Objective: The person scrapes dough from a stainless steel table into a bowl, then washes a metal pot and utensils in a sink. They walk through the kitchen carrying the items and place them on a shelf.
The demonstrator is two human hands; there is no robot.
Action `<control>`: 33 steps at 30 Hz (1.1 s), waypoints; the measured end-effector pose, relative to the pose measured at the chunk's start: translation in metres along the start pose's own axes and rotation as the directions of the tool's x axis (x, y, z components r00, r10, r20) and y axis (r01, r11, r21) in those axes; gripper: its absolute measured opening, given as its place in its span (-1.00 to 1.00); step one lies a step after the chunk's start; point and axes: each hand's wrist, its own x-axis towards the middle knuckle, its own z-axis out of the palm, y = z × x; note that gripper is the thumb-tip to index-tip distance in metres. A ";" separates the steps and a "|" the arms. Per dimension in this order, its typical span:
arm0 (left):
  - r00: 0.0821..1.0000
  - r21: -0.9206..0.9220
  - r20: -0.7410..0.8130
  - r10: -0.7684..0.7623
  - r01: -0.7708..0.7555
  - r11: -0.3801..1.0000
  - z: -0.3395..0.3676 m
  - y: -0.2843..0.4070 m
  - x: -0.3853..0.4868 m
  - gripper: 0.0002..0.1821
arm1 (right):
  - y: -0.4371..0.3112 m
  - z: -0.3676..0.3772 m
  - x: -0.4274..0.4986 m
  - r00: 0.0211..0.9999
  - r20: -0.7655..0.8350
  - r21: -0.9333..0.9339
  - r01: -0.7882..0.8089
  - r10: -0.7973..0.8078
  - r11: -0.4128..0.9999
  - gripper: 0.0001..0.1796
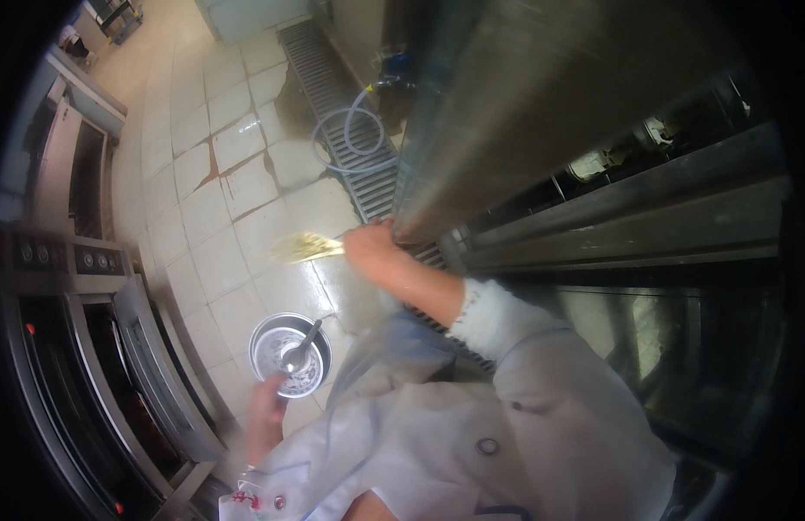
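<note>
My left hand [267, 407] grips the near rim of a round metal bowl [254, 345], held over the floor. Inside the bowl are whitish residue or liquid and a metal spoon [298, 355] whose handle leans on the far rim. My right hand [373, 251] is closed around a pale yellow, brush-like tool [306, 247] that points left; motion blur hides its exact kind. The fingers of that hand are close to the lower edge of a large metal panel [500, 124]; whether they touch it I cannot tell.
Left stands a metal oven [70, 306] with dials and a door [161, 365] standing ajar. Ahead are stained floor tiles [233, 176], a drain grate [367, 189] and a coiled clear hose [347, 140]. On my right is metal equipment with a glass front [669, 325].
</note>
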 end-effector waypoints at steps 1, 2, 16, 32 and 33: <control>1.000 0.011 -0.003 -0.024 0.024 1.000 0.000 0.000 0.004 -0.56 | -0.009 -0.007 0.007 0.999 -0.011 0.121 0.051 -0.050 0.991 -0.82; 1.000 0.014 0.009 -0.027 0.027 1.000 0.001 0.000 0.007 -0.56 | -0.019 -0.015 0.013 0.997 0.013 0.237 0.067 -0.072 0.969 -0.82; 0.887 0.264 0.434 -0.157 0.041 0.964 0.223 -0.030 0.144 -0.61 | 0.093 0.026 -0.219 0.914 0.139 0.745 -0.349 0.381 0.568 -0.77; 0.775 0.635 0.626 -0.084 -0.445 0.631 0.624 -0.118 0.277 -0.38 | 0.111 0.135 -0.316 0.414 0.531 0.538 -0.839 0.739 0.083 -0.61; 0.788 0.672 0.606 -0.111 -0.432 0.601 0.629 -0.127 0.283 -0.36 | 0.112 0.137 -0.314 0.432 0.513 0.560 -0.824 0.742 0.092 -0.61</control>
